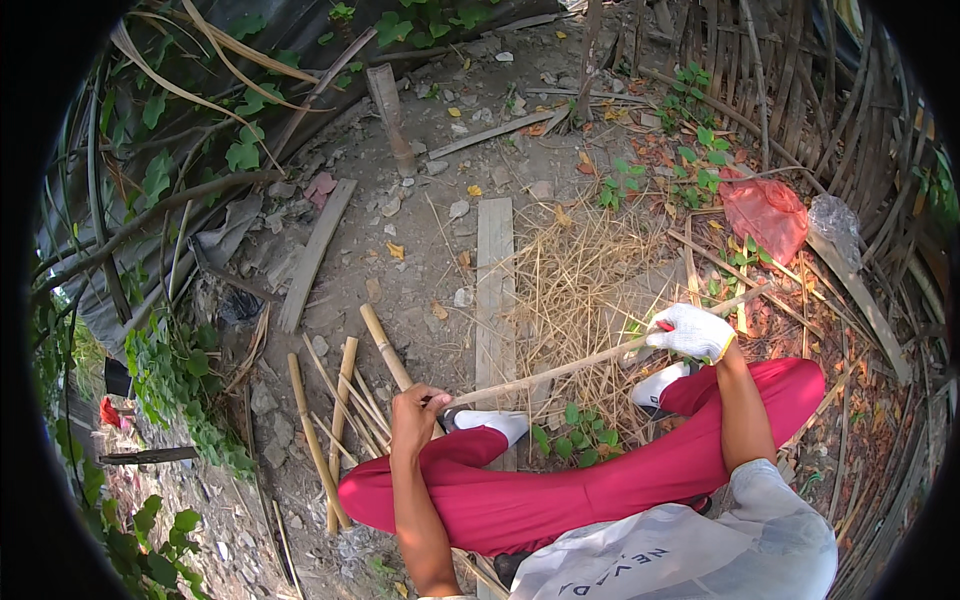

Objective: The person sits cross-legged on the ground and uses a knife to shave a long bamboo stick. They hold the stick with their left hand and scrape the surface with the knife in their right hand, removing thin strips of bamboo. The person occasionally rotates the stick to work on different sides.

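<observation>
A long, thin bamboo strip (585, 362) slants across in front of my knees, its right end higher. My bare left hand (415, 415) is closed on the strip's left end, near my left knee. In a white knit glove, my right hand (692, 332) is closed around the strip toward its right part. A small red piece (664, 326) shows at the gloved fingers; what it belongs to is hidden. Beyond my left hand a thick bamboo pole (386, 347) leans past my left foot.
Several bamboo pieces (342, 395) lie left of my left knee. Dry shavings (585, 265) cover the ground ahead, beside a flat wooden plank (495, 250). A red plastic bag (762, 215) lies near the slatted fence (800, 90). A short post (391, 120) stands farther off.
</observation>
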The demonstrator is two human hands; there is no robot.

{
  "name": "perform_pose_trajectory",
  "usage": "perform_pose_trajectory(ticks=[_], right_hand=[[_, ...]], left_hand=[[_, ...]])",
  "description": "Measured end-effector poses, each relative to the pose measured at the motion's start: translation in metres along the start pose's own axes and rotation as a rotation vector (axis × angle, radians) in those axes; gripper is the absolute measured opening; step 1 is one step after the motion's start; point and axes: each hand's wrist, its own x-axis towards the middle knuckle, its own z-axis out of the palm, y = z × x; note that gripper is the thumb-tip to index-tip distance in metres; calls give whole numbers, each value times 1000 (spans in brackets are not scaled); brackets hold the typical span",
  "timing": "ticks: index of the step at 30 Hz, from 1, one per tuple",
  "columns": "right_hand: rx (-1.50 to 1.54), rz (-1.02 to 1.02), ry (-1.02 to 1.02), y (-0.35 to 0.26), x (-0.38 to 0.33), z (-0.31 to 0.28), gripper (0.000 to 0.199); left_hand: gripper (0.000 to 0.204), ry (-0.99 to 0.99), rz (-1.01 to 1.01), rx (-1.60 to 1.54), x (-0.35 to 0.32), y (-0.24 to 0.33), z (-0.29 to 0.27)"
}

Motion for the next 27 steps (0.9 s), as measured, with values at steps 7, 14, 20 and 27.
perform_pose_trajectory(ticks=[7, 14, 20, 27], right_hand=[[12, 48, -68, 5, 5, 5, 36], [38, -46, -1, 14, 14, 13, 37], [75, -109, 50, 23, 17, 20, 45], [23, -173, 100, 35, 24, 30, 48]], left_hand=[[13, 67, -40, 69, -1, 0, -1], [8, 223, 11, 145, -5, 19, 5], [8, 333, -14, 22, -1, 6, 9], [26, 558, 9, -34, 6, -1, 1]])
